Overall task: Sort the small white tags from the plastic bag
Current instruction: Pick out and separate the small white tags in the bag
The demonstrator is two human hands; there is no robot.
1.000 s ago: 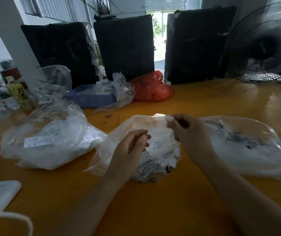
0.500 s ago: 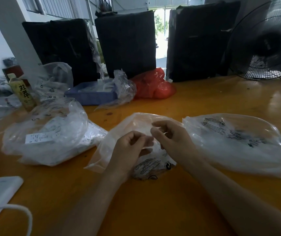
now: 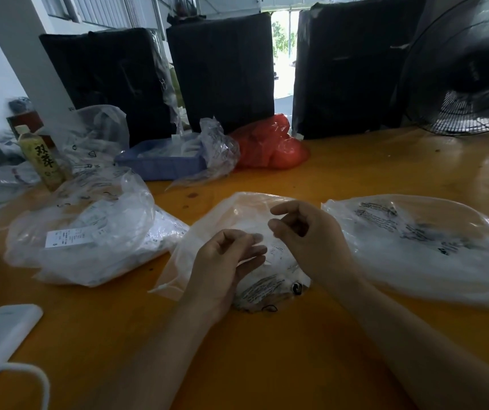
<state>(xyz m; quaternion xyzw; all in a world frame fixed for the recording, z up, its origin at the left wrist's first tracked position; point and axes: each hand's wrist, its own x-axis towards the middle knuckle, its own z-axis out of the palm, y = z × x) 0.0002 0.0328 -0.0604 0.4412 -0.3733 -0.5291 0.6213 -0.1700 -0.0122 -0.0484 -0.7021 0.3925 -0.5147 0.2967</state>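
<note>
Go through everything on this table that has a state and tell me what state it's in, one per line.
Middle plastic bag: flat, under both hands.
Left hand: fingers curled over bag.
Right hand: fingers curled over bag.
Right plastic bag: puffed, untouched.
Left plastic bag: full, crumpled.
Bottle: upright, capped.
Blue tray: filled.
Red bag: bunched.

Bare left hand (image 3: 222, 261) and right hand (image 3: 311, 241); forearms uncovered to frame edge, no sleeves, gloves, rings or watch.

bottle (image 3: 43, 161): yellow label, two large black chinese characters, "双萃", read top to bottom. clear bags (image 3: 409, 232): black print, too small to read. white slip (image 3: 68, 238) in left bag: print illegible.
</note>
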